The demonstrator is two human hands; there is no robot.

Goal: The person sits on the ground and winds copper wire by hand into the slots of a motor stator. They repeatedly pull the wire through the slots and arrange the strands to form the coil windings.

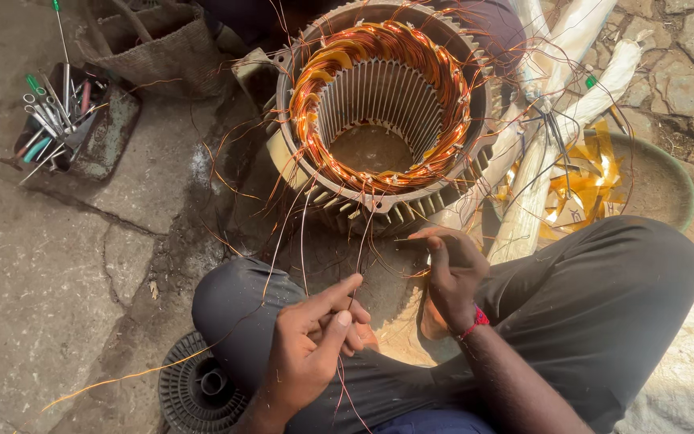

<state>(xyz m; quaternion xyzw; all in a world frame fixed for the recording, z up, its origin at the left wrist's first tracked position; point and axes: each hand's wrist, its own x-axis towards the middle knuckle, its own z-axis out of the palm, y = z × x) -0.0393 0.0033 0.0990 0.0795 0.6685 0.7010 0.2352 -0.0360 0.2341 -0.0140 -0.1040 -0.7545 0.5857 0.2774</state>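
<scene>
Copper wire [359, 241], maybe pinched, left hand [315, 341]

- My left hand [315, 333] covers the wire ends I pinch; the wires [345, 390] run off the bottom edge.
- My right hand [450, 269] hides what its fingertips grip.
- The stator [379, 104] top is cut off.
- The tools [50, 116] are too small to tell apart.
</scene>
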